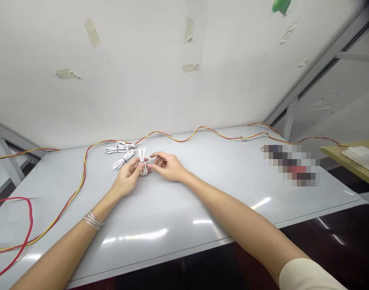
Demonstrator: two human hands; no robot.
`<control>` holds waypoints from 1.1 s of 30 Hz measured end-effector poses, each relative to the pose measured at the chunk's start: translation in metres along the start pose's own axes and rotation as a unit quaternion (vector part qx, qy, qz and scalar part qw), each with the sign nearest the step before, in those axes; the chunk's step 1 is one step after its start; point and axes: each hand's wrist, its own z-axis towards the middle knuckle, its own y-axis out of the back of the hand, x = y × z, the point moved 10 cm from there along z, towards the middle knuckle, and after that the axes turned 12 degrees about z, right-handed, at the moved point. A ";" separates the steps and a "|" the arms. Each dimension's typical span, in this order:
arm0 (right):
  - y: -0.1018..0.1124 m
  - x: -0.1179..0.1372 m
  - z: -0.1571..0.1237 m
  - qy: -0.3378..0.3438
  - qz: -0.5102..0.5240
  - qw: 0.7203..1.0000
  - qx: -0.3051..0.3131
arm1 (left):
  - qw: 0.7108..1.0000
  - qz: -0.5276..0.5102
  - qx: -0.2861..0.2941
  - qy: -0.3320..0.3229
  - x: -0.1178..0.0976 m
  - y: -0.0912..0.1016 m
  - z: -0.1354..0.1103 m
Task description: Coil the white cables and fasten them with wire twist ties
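Observation:
My left hand [128, 177] is closed around a folded bundle of white cable [142, 155], which stands upright with a dark tie round its middle. Just right of the bundle is my right hand [169, 167], its fingers loosely curled and the thumb and index tips apart. The right thumb tip comes close to the cable and the left fingertips; whether it touches cannot be made out. Behind my left hand lie more tied white cable bundles, one nearer [123, 160] and others [119, 147] farther back, partly overlapping.
A twisted red and yellow wire [187, 139] runs along the back of the glossy grey table [184, 213] and down its left side. A red cable [31, 217] loops at the left. A blurred-out object [290, 163] lies on the right, near a wooden surface [350, 159] with paper.

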 end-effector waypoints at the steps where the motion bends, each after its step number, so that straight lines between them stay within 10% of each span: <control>1: -0.001 0.000 0.000 0.003 -0.004 1.000 0.007 | 1.000 -0.009 -0.002 0.002 -0.001 -0.001 0.000; 10: 0.000 0.001 0.002 0.014 -0.029 0.999 0.004 | 0.990 0.106 -0.043 -0.089 -0.017 0.001 0.000; 18: -0.005 -0.004 0.001 -0.015 -0.042 0.998 0.036 | 0.995 -0.082 -0.040 -0.040 0.002 0.000 0.004; 33: 0.005 0.004 0.002 0.029 -0.131 0.991 -0.013 | 0.992 0.003 -0.128 -0.021 0.002 0.020 -0.003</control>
